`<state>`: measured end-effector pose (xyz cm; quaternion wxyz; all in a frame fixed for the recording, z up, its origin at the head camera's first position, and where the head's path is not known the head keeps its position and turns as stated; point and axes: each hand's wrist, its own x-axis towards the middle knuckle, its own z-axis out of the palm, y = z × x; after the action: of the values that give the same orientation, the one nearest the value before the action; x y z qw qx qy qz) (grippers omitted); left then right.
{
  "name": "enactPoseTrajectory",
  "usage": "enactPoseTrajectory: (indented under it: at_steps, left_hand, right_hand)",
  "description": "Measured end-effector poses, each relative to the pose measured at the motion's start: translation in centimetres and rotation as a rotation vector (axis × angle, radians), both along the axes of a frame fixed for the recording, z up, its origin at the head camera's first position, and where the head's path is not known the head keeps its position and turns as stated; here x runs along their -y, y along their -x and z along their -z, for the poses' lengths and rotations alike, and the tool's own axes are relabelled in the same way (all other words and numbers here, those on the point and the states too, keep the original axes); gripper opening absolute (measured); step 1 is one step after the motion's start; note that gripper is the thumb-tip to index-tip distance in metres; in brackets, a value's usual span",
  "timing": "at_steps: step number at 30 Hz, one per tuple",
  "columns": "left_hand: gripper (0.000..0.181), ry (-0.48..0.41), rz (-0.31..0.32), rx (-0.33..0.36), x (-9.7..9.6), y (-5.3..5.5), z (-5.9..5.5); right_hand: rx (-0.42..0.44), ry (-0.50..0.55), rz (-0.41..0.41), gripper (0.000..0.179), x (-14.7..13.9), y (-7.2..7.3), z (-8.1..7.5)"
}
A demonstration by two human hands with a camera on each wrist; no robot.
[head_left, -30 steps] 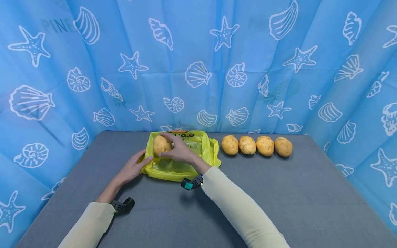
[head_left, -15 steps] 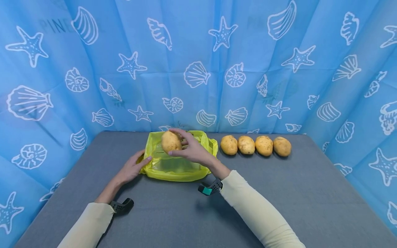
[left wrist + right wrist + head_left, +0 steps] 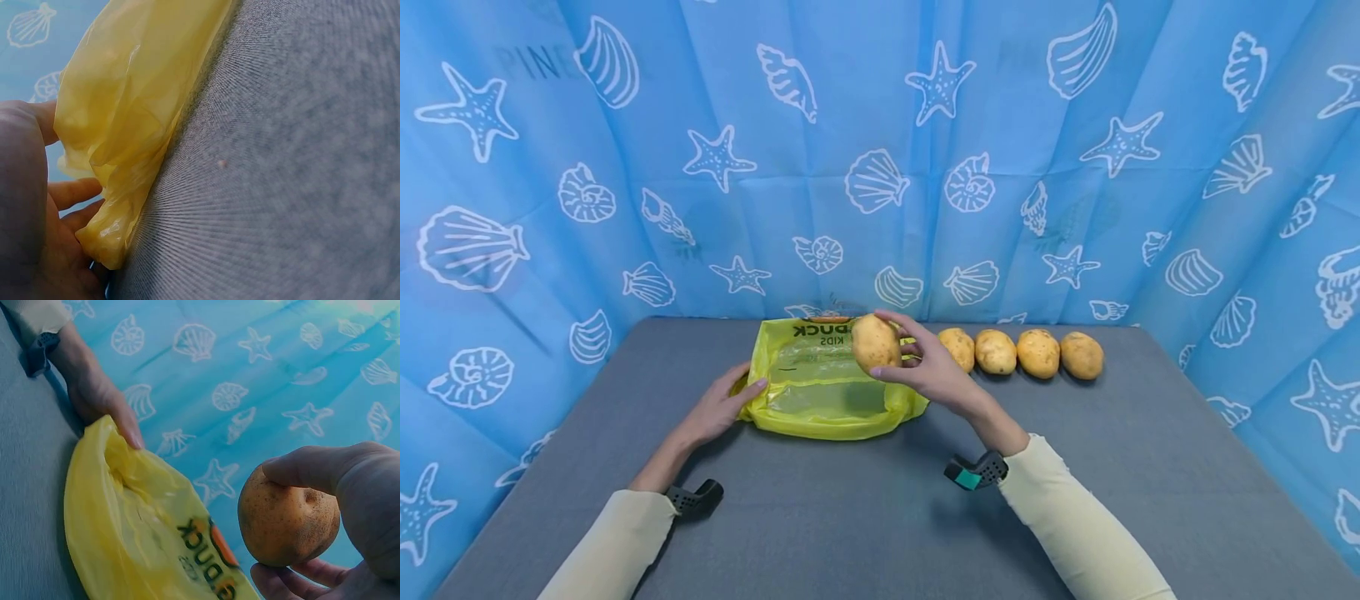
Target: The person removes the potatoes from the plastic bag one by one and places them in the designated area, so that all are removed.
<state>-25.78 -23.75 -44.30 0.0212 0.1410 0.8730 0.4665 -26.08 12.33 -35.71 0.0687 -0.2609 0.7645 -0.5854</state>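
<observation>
My right hand (image 3: 936, 364) holds a potato (image 3: 876, 343) between the thumb and curled fingers, above the right end of a yellow plastic bag (image 3: 820, 427). In the right wrist view the held potato (image 3: 284, 519) shows clear of the bag (image 3: 100, 506). The bag lies on the table with its mouth spread wide and dark lettering on its inner back side. At its left end my left hand (image 3: 721, 407) grips the edge, thumb over the rim and fingers outside. The left wrist view shows that hand (image 3: 56, 250) beside the crumpled plastic (image 3: 125, 144).
Several potatoes (image 3: 1039, 353) stand in a row on the grey table (image 3: 880, 517), right of the bag; the right hand partly covers the leftmost one. A blue curtain (image 3: 820, 83) with white shells and starfish hangs behind the table and along its sides.
My right hand has lifted the potato from the bag's left part and carried it rightward to the bag's right end. The left hand stays at the bag's left edge.
</observation>
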Motion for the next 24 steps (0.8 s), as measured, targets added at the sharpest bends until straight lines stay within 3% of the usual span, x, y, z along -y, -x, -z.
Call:
enactPoseTrajectory:
  at_steps: [14,24]
  left_hand:
    - [0.070,0.025,-0.020,0.021,0.0,0.2,0.0]
    - [0.069,0.022,-0.018,0.024,0.0,0.1,0.0]
  right_hand:
    - [0.011,-0.030,0.200,0.077,-8.6,-1.3,0.0]
    - [0.016,-0.027,0.313,0.081,-12.6,-1.4,-0.7]
